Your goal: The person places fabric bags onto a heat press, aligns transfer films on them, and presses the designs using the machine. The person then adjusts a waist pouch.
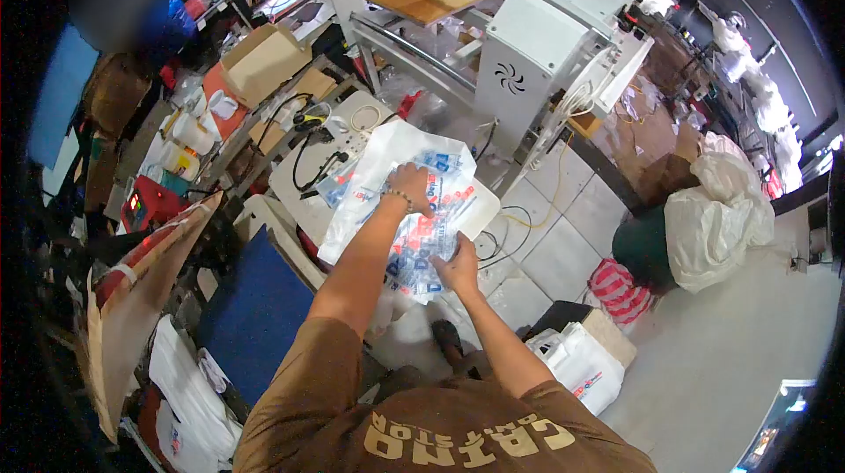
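My left hand (pixel 410 189), with a beaded bracelet at its wrist, lies flat on a clear plastic sheet or bag (pixel 409 249) printed with blue and red lettering. My right hand (pixel 457 265) grips the near right edge of that printed plastic, thumb on top. Beneath and beside it is a white sheet or bag (pixel 350 213). All of this rests on a small white table (pixel 482 209). The plastic's near end hangs over the table's front edge. Whether it is one piece or a stack, I cannot tell.
A grey-white machine (pixel 528 59) with a metal frame stands just beyond the table. Black cables (pixel 308 152) lie at the table's left. An open cardboard box (pixel 264 64) sits at the back left. White bags (pixel 581 367) are on the floor at right, near a green bin (pixel 641 244).
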Demonstrator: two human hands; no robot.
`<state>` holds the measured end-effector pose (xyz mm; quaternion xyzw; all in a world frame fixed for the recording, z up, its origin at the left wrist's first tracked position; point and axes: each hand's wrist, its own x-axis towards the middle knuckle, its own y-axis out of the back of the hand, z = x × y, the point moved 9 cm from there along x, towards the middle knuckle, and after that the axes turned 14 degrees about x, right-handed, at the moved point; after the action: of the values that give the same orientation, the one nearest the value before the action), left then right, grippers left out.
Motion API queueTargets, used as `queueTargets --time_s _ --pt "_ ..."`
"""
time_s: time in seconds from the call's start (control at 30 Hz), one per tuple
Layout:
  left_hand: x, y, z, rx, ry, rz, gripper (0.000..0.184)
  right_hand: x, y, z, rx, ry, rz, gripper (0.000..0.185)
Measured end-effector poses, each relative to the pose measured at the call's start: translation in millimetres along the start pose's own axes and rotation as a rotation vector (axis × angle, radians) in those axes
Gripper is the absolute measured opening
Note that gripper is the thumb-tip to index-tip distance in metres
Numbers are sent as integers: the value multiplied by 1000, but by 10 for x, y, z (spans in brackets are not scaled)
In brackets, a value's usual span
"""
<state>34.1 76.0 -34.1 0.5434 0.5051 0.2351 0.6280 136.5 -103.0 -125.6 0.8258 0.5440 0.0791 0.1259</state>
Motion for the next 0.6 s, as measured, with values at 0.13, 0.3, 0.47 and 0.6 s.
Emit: queueTargets --time_s 0.13,0.3,0.47,0.6 --pt "-147 142 87 -38 -5 260 81 71 39 -8 -5 75 43 89" --pt "-636 -141 363 -118 -96 456 37 33 54 -56 81 -117 -6 85" --pt "-1435 138 598 -92 -197 913 11 67 33 -88 275 124 13 61" --pt "-1492 135 515 -120 -207 984 21 72 12 -158 311 189 -18 49"
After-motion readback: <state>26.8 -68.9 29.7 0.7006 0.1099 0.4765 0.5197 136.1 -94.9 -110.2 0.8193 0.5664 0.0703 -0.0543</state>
